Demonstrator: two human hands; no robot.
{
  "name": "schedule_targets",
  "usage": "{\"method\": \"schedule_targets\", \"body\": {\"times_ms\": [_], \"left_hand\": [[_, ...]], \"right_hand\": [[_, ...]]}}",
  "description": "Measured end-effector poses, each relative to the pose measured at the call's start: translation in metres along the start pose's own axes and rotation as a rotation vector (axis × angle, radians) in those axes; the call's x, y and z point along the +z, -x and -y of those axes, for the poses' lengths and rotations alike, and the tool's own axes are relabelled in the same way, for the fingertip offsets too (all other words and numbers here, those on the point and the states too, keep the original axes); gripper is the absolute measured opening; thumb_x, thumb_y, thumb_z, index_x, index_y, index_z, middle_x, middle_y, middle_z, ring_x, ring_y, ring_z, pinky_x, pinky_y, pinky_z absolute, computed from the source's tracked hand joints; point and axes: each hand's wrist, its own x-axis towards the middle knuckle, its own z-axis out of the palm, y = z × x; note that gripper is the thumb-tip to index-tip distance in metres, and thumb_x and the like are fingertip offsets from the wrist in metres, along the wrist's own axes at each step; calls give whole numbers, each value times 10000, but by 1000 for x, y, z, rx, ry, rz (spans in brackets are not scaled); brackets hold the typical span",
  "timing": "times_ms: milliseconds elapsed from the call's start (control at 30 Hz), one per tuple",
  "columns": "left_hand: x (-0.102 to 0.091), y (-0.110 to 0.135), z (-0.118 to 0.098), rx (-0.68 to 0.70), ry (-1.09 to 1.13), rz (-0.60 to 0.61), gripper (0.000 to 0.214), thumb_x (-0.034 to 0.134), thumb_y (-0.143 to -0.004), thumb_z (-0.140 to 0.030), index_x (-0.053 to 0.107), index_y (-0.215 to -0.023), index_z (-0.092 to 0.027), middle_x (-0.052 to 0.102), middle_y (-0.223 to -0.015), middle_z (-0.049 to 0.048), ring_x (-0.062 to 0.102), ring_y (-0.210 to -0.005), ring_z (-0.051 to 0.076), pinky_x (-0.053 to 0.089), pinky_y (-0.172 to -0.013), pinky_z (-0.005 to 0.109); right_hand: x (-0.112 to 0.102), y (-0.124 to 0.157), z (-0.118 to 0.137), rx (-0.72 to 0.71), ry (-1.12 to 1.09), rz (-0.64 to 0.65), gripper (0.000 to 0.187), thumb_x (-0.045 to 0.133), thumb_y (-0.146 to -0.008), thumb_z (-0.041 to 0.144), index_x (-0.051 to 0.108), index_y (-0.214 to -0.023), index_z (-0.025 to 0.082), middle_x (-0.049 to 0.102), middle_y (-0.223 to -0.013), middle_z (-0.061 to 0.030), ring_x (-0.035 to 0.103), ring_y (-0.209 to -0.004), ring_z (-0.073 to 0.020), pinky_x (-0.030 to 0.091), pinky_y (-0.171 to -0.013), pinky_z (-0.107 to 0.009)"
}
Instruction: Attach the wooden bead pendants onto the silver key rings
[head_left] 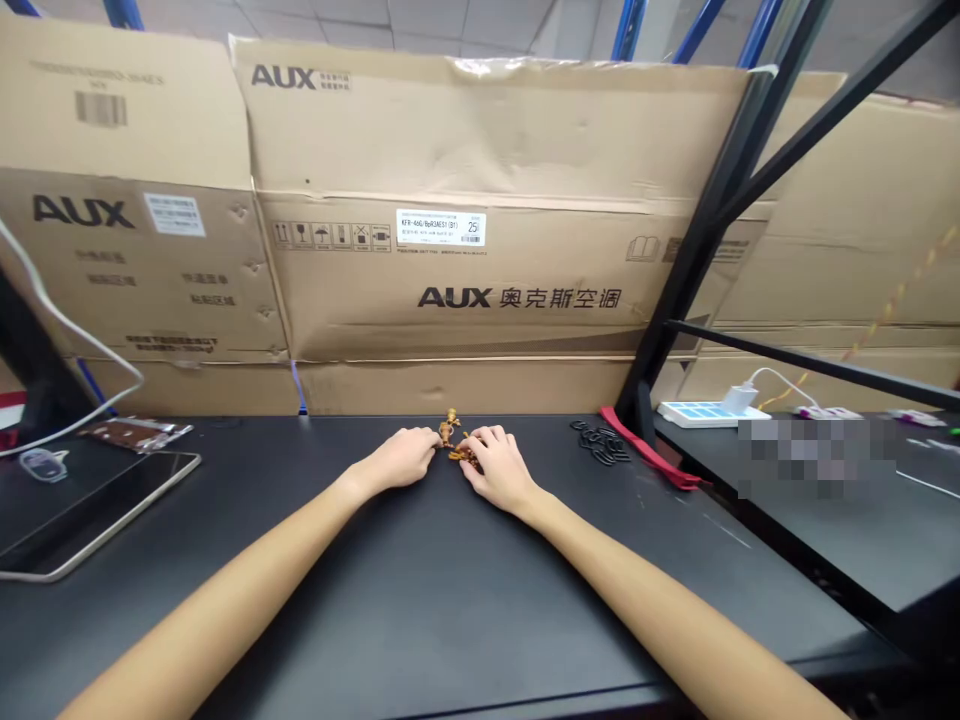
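Observation:
Near the far edge of the black table, my left hand is closed, its fingertips at a small golden-brown piece that stands up like a little figure. Just to the right, my right hand has its fingers curled down over a small cluster of orange-brown pieces. Its fingertips are partly hidden, so what they pinch does not show clearly. A loose heap of small black loop-shaped pieces lies to the right of my right hand.
A tablet, a brown packet and a white cable are on the left. A red strap lies by the black metal post. Beyond it sits a power strip. Large cardboard boxes wall off the back.

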Motion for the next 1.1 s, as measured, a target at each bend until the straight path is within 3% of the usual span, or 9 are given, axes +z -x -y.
{"method": "schedule_targets", "body": {"times_ms": [267,433,567,700,1100], "left_hand": [[-11,41,-31,117,137,-26,324,354,-900,-124,605,-1077,-228,665,-1042,43,604,-960,199,452,-881,329],[-12,60,-38,97,233,-59,271,393,-907,-153,590,-1078,-227,650,-1050,36,567,-978,191,442,-908,329],[-10,63,-40,82,260,-62,275,370,-917,-151,579,-1085,-213,644,-1033,47,549,-991,195,433,-921,341],[-8,62,-39,80,264,-80,283,352,-923,-153,585,-1074,-206,644,-999,57,544,-968,200,434,-907,351],[-13,62,-34,113,167,-102,87,551,-860,-270,591,-864,-192,638,-844,25,539,-871,200,409,-811,333]], "right_hand": [[0,1,-1,80,9,15,235,501,-806,150,610,-1005,208,584,-1036,-100,451,-956,-263,376,-756,-381],[-9,3,4,-77,-189,13,312,531,-749,116,614,-1034,214,569,-1118,-84,443,-1034,-248,392,-825,-381],[-18,5,13,-204,-290,36,218,579,-736,162,652,-934,215,560,-1117,-77,436,-1060,-250,381,-891,-420],[-22,6,16,-241,-311,86,59,644,-734,247,649,-772,202,561,-1086,-78,447,-1036,-250,381,-908,-433],[-17,5,16,-218,-430,146,140,544,-865,253,584,-745,192,576,-1006,-84,477,-977,-226,400,-907,-432]]}}
